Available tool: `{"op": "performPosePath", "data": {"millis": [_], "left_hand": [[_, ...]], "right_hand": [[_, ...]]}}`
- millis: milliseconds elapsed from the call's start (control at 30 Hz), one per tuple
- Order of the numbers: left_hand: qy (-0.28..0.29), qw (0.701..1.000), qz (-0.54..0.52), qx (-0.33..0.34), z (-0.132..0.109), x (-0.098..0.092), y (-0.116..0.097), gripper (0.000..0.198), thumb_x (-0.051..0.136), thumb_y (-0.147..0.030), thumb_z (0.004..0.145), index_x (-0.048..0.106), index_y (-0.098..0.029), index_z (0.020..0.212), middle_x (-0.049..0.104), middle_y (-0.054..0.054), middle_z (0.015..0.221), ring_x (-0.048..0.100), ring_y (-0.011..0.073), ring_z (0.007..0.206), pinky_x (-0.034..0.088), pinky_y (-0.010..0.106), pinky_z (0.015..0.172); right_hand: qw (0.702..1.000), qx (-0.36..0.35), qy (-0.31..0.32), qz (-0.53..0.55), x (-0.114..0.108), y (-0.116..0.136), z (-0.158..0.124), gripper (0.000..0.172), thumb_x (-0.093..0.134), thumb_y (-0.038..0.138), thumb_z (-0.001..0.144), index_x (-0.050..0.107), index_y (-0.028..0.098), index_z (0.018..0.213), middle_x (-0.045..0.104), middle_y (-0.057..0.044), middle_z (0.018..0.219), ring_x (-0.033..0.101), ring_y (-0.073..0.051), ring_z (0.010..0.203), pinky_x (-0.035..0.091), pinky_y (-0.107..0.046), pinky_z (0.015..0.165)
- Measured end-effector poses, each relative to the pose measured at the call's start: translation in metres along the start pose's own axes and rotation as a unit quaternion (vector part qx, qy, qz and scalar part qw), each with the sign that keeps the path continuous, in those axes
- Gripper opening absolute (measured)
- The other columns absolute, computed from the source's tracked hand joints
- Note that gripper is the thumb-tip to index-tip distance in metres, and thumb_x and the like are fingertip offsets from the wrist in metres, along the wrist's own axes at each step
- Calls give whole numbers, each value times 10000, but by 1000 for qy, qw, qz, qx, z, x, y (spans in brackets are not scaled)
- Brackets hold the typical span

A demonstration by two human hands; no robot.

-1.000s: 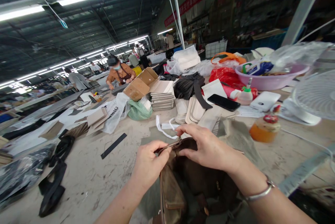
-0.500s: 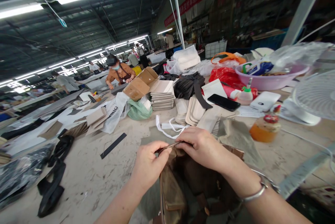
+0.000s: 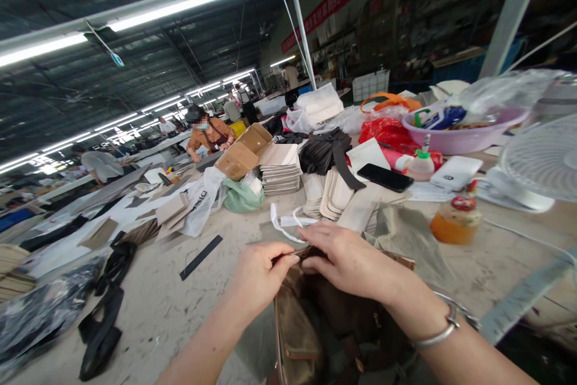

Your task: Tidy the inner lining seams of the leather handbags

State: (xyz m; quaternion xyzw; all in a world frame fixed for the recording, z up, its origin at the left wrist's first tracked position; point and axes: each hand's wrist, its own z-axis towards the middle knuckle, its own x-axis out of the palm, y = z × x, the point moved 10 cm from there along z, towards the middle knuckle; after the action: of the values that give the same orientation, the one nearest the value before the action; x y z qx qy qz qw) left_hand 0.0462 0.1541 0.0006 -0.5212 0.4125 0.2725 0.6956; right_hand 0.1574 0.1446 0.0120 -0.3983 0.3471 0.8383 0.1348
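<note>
A brown leather bag (image 3: 315, 319) lies on the worn worktable (image 3: 180, 307) right in front of me. My left hand (image 3: 259, 277) pinches the bag's top edge between thumb and fingers. My right hand (image 3: 345, 256), a metal bracelet on its wrist, presses closed fingers on the same edge just to the right, almost touching the left hand. The bag's opening gapes below both hands.
Stacks of beige cut pieces (image 3: 333, 193) and grey sheets (image 3: 279, 172), an open cardboard box (image 3: 241, 154), a black phone (image 3: 385, 176), an orange jar (image 3: 455, 223), a white fan (image 3: 536, 169) and a pink basin (image 3: 464, 133) crowd the table. Black straps (image 3: 106, 313) lie left. A person (image 3: 207, 133) works farther back.
My hands have drawn closer together on the bag's edge. The view has shifted slightly.
</note>
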Motion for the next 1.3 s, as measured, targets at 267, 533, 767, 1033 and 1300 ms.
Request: {"op": "performPosePath", "data": {"millis": [267, 533, 767, 1033, 1300], "left_hand": [[-3, 1000, 6, -3, 1, -2, 4, 162, 514, -233, 845, 670, -206, 881, 680, -8, 772, 603, 144, 721, 421, 233, 676], [49, 997, 49, 28, 5, 3, -14, 257, 475, -285, 879, 688, -188, 774, 637, -13, 649, 557, 136, 625, 377, 227, 601], [28, 997, 72, 10, 7, 6, -6, 325, 415, -278, 901, 675, -168, 740, 618, -13, 632, 542, 126, 607, 356, 218, 581], [49, 994, 83, 42, 5, 3, -21, 215, 515, -335, 864, 681, -218, 933, 690, -10, 784, 592, 139, 689, 380, 224, 647], [34, 992, 122, 9, 13, 5, -16, 295, 436, -285, 883, 620, -184, 675, 556, -36, 566, 498, 117, 561, 330, 221, 556]], "right_hand": [[983, 115, 81, -120, -8, -29, -11, 180, 542, 277, 859, 677, 211, 957, 709, -66, 881, 645, -232, 857, 445, -298, 725], [983, 110, 75, -125, -3, -23, -9, 166, 543, 266, 864, 698, 223, 907, 722, -61, 851, 660, -216, 833, 429, -274, 683], [981, 114, 69, -139, -3, -23, -11, 202, 507, 289, 888, 697, 222, 877, 727, -58, 846, 665, -225, 820, 440, -291, 672], [985, 112, 59, -117, -7, -23, -12, 210, 514, 285, 882, 689, 220, 980, 727, -71, 897, 665, -235, 858, 444, -302, 695], [981, 122, 60, -141, -21, -25, -21, 229, 629, 392, 799, 694, 204, 912, 721, -83, 823, 669, -257, 804, 451, -301, 652]]}}
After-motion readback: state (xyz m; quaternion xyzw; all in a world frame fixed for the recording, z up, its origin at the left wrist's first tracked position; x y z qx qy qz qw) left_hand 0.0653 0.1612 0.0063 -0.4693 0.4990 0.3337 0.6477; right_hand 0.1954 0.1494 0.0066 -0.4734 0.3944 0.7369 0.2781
